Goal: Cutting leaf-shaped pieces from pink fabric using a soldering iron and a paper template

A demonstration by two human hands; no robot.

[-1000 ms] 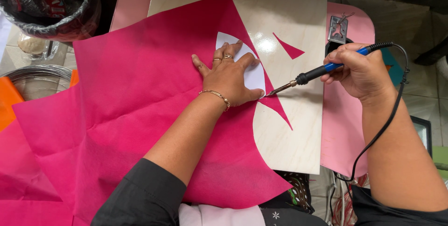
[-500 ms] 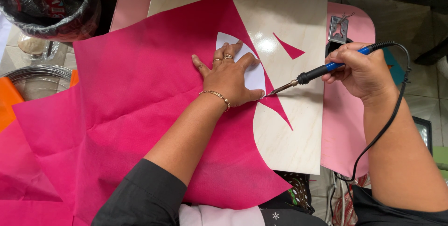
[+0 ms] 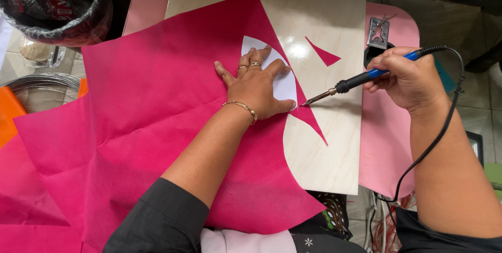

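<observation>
Pink fabric (image 3: 130, 127) cut off left, left hand (image 3: 256, 88) flat on template (image 3: 280, 75), right hand (image 3: 405, 78) gripping soldering iron (image 3: 350, 82).

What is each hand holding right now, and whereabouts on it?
The right hand grips a corded soldering iron by its blue handle. The left hand grips nothing; it presses flat on a white template over pink fabric.

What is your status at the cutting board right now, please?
Left hand flat on white template over pink fabric. Right hand grips hot-tip tool, tip at template edge. Nothing blocking.
</observation>
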